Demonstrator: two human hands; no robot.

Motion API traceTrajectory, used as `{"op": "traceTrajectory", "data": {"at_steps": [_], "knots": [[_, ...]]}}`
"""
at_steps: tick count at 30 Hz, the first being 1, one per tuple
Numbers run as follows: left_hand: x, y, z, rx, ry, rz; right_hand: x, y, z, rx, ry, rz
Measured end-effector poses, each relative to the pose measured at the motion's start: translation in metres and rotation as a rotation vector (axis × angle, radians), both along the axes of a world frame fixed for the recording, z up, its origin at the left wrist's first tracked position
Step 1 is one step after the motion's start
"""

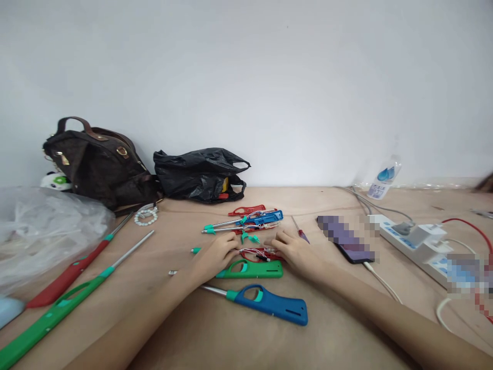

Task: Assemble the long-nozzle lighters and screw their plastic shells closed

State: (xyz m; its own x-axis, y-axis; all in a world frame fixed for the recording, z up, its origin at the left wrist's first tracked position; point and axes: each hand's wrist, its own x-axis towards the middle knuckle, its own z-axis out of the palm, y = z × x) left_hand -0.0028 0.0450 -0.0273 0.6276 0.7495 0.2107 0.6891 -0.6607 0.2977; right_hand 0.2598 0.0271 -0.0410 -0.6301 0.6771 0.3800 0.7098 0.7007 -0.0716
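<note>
An opened red gas lighter [250, 251] lies between my hands, its white wires and inner parts showing. My left hand [217, 252] has its fingers bent over the front end of this lighter. At the handle end, my right hand [292, 249] grips with curled fingers. Just nearer to me is a closed green gas lighter [265, 269], partly under my left hand. A blue gas lighter [273, 304] lies closest, its metal tube pointing left. Beyond my hands are small teal plastic pieces [252, 238] and opened blue and red lighters [265, 218] with loose wires.
A screwdriver [302, 235] and a phone [346, 241] lie on the right, near a power strip [408, 249] with cables. A bottle [384, 177] stands by the wall. Long red [73, 272] and green [57, 313] lighters lie left. Behind are a black plastic bag [192, 174] and a backpack [100, 164].
</note>
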Motion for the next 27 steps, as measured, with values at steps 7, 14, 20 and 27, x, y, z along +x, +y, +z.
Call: {"op": "traceTrajectory", "data": {"at_steps": [7,14,20,27], "knots": [[-0.0004,0.0004,-0.0002,0.011,-0.015,-0.015,0.0009,-0.0006,-0.0014,0.021,-0.064,0.026],[0.0002,-0.0012,0.0017,-0.013,-0.019,0.0,0.0017,-0.0015,-0.0005,0.073,-0.105,0.029],[-0.0005,0.0002,0.002,-0.028,-0.076,-0.003,0.0018,-0.0009,-0.0001,0.069,-0.122,0.036],[-0.0011,0.001,0.0005,0.023,-0.131,-0.023,0.0019,-0.001,0.0007,0.05,-0.132,0.036]]}}
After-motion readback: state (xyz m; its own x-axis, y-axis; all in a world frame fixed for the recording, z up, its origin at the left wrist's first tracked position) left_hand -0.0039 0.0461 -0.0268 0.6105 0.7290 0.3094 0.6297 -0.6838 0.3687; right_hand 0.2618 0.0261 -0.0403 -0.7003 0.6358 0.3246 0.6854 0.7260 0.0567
